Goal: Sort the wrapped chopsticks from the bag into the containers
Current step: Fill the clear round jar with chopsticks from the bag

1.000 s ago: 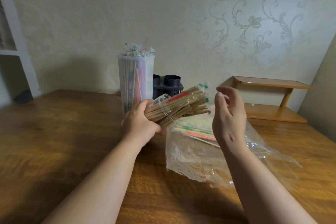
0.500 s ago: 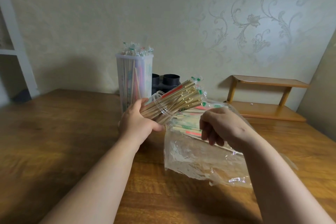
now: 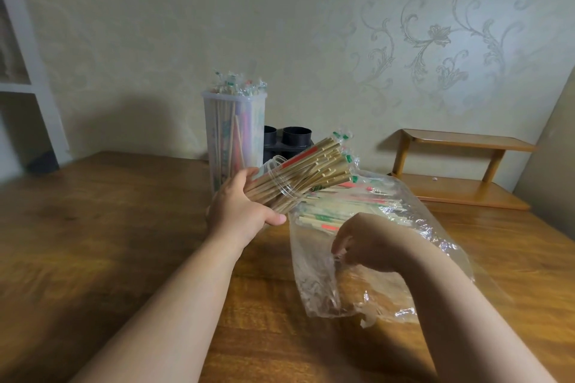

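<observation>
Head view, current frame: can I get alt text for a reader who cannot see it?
A person's left hand holds a tilted clear jar packed with wrapped chopsticks above a wooden table, while the right hand pinches the edge of a plastic bag holding more chopsticks. A tall full container and a black holder stand behind.

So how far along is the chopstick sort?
Done: tall container looks full. In hand: left hand holds a tilted, well-filled jar; right hand pinches the bag. Left: many chopsticks in the bag; nothing sticks out of the black cups.
</observation>
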The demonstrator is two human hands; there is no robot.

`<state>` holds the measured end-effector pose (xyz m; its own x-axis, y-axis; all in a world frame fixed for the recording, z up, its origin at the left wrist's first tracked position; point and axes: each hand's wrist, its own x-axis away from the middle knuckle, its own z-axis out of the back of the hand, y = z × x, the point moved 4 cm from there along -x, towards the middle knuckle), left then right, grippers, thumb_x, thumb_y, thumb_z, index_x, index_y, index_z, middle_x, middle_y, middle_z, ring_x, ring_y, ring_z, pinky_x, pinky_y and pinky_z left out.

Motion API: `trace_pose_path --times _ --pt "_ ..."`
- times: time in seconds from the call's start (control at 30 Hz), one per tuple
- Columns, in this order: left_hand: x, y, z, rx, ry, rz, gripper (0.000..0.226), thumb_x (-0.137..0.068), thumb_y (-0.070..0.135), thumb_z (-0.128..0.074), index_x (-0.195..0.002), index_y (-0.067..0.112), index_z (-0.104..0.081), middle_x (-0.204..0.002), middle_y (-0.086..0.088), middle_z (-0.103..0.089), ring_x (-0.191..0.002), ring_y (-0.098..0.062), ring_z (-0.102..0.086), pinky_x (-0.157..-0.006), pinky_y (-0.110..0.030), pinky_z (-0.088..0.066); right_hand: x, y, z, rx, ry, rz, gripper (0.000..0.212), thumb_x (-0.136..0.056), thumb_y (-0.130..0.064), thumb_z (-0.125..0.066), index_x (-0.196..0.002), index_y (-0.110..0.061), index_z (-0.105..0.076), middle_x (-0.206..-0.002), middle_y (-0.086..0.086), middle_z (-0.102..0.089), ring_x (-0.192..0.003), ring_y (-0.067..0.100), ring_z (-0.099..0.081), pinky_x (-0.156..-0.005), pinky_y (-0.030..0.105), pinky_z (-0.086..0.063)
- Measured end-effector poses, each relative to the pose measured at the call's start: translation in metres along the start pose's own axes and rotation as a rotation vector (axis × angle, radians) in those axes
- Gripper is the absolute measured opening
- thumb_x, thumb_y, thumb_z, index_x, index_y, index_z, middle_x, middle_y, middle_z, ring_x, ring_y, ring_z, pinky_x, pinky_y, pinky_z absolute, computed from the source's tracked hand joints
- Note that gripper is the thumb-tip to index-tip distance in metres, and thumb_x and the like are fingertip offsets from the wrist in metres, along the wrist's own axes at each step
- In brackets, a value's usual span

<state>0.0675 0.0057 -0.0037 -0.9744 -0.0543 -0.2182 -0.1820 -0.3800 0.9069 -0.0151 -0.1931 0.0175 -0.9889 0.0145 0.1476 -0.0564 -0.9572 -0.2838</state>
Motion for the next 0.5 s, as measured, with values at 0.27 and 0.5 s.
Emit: trace_pose_path --times 0.27,0.5 --pt "0.0 -0.001 0.0 -0.002 0.017 -0.012 0.103 -0.043 0.027 -0.088 -0.133 0.045 -0.043 -0.135 0.008 -0.046 -0.128 -0.027 -0.042 -0.105 -0.054 -0.042 -0.028 0.007 -0.022 0.17 0.169 -0.153 0.027 -0.082 -0.039 -0.069 -0.072 -0.016 -0.059 -0.075 -0.001 -0.059 -0.07 0.02 -0.058 -0.057 0.027 -0.044" --pt "-0.002 -0.003 -0.001 -0.007 0.01 -0.016 0.101 -0.051 0.022 -0.091 -0.136 0.044 -0.042 -0.141 0.004 -0.044 -0.13 -0.028 -0.041 -0.106 -0.054 -0.042 -0.028 0.004 -0.031 -0.16 0.056 -0.246 0.058 -0.098 -0.059 -0.038 -0.112 -0.009 -0.065 -0.116 0.012 -0.068 -0.105 0.032 -0.063 -0.084 0.035 -0.046"
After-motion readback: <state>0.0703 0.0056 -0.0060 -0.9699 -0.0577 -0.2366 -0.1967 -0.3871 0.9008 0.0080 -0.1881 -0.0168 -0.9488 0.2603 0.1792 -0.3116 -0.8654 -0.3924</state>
